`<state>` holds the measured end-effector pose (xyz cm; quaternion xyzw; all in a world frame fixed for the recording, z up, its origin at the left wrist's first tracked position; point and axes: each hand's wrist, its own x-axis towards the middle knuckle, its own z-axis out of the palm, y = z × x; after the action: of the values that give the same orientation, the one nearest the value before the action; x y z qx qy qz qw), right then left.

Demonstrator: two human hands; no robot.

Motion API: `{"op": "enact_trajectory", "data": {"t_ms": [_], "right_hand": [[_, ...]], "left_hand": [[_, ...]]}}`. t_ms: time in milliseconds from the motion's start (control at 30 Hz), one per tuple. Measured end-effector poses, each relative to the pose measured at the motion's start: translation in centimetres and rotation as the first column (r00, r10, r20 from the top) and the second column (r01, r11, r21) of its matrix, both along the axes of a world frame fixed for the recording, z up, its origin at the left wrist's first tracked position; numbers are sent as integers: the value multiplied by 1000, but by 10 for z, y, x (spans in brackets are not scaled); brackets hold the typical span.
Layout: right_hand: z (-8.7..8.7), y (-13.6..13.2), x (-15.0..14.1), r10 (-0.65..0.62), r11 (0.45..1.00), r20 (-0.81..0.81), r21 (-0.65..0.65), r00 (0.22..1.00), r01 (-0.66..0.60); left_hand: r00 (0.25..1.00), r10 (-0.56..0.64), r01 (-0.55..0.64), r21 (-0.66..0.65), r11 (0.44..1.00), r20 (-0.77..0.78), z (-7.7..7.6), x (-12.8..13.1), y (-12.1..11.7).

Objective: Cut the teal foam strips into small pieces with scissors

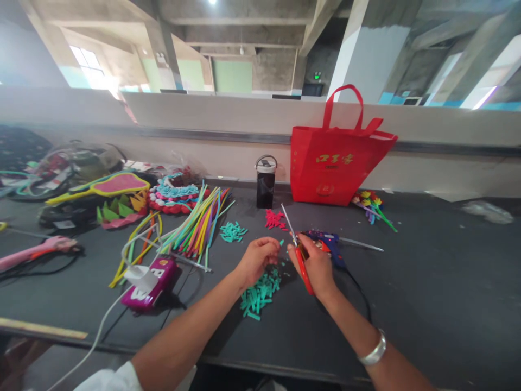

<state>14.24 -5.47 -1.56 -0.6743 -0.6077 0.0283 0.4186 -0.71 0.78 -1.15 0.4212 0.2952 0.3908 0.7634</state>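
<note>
My right hand (318,267) is closed around a pair of scissors (304,270) with red handles, its blades pointing up and away from me. Pinched at the fingertips of my left hand (259,259) is a small teal piece (281,243), close to the left of the blades. Under and in front of my left hand lies a heap of short teal strips (260,296). Farther back are a smaller pile of teal pieces (233,232) and a pile of red pieces (275,219). A dark blue glue gun (334,248) rests behind my right hand, partly hidden by it.
Long coloured pipe cleaners (199,222) lie to the left, near a purple power strip (152,282) with a white cable. A dark bottle (266,187) and a red bag (334,163) stand at the back. A pink glue gun (44,250) is far left; a colourful flower bunch (372,206) lies right.
</note>
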Motion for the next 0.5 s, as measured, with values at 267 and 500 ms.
{"op": "enact_trajectory", "data": {"t_ms": [267,500], "right_hand": [[19,-11,-1,-105,992,514,-6,851,126],[-1,-8,-12,-20,1000,446,8,895,19]], "left_hand": [[940,227,-223,-45,974,256,3,-4,7],[925,255,-246,-68,967,280,2,0,6]]}}
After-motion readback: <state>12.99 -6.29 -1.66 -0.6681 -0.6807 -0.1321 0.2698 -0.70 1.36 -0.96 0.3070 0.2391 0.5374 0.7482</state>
